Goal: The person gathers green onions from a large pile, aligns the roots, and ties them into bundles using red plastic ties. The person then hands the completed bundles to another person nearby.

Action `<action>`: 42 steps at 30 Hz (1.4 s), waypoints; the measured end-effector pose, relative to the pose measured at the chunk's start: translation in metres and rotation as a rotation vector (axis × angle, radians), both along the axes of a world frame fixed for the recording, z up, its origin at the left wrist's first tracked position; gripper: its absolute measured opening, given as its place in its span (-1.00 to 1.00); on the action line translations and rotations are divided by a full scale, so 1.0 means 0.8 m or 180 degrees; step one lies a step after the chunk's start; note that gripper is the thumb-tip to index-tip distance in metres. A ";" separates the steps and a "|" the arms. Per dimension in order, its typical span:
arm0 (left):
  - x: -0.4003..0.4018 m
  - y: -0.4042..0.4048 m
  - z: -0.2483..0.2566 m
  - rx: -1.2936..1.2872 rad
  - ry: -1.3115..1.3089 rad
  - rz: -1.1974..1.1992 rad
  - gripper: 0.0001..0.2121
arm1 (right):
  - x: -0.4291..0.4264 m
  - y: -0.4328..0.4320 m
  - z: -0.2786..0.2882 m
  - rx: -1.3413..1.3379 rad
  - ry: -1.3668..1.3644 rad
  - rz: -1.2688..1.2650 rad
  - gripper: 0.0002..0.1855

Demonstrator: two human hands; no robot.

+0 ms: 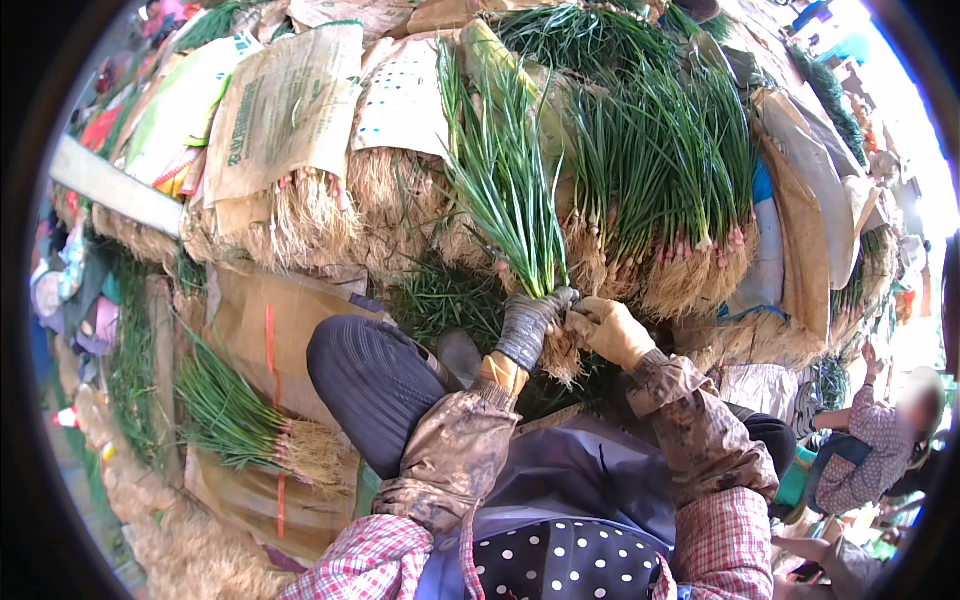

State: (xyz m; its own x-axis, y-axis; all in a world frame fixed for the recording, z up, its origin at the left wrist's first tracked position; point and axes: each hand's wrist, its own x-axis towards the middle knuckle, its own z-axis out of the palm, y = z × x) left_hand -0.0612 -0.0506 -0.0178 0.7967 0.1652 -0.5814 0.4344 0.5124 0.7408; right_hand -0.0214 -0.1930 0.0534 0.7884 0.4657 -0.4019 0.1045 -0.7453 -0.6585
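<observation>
My left hand point(529, 326), in a glove wrapped with grey tape, grips a bunch of spring onions point(517, 217) just above the bulbs. Their green leaves fan upward, away from me. Pale roots point(561, 356) hang out below that fist. At the right side of these roots is my right hand point(615, 334), in a tan glove, with thumb and fingers bent together. Whether something is pinched between its fingertips is hidden. Beyond both hands lies a larger heap of spring onions point(652, 165), its pinkish bulbs and roots towards me.
Printed sacks point(289, 112) cover more rooted bundles at upper left. On brown sacking point(255, 502) at my left, another onion bunch point(247, 420) rests across an orange strap point(271, 352). Folded sacks point(799, 202) stand right of the heap. Another person point(862, 457) sits at far right.
</observation>
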 end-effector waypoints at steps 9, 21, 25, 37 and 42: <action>-0.022 0.015 -0.035 0.0328 -0.0925 0.0174 -0.82 | 0.053 0.067 -0.028 0.1073 0.1371 -0.0540 -0.59; 0.011 -0.030 -0.082 0.1100 -0.1483 0.0444 -0.43 | 0.066 -0.019 -0.127 0.1420 -0.1880 0.1211 -0.66; 0.009 -0.022 -0.044 0.1226 -0.2019 0.0648 -0.58 | 0.047 0.030 -0.063 0.1458 0.0472 -0.1055 -0.68; -0.026 0.008 0.031 0.0087 0.0316 0.0245 -0.83 | -0.008 0.039 -0.075 0.0871 -0.0871 -0.1200 -0.75; -0.018 0.000 -0.002 0.0144 -0.0602 0.0999 -0.93 | 0.013 0.004 -0.142 -0.0587 0.0834 -0.0526 -0.87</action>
State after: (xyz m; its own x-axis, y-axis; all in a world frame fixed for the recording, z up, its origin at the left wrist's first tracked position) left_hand -0.0754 -0.0510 -0.0191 0.7958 0.4407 -0.4153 0.1145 0.5639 0.8179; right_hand -0.0111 -0.1896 -0.0606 0.7060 0.2412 -0.6658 -0.1820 -0.8468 -0.4998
